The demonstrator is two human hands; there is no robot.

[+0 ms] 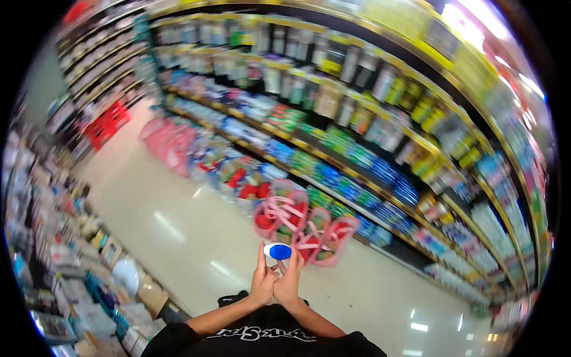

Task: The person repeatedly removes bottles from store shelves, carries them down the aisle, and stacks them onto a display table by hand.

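Held between both hands, in front of my chest, is a small white oval item with a blue oval face [280, 252]. Its exact kind is too blurred to make out. My left hand [263, 284] grips its left side, the fingers bent beneath it. My right hand [288, 284] closes on the right side, and the two hands touch at the wrists. Just beyond them on the floor stand pink bags [279, 208] with red and green contents.
A long shelf unit [333, 152] of packaged goods runs along the far side. Stocked shelving [113, 279] lines the left. More pink bags [169, 146] and red crates [108, 124] sit farther off on the shiny floor [172, 217].
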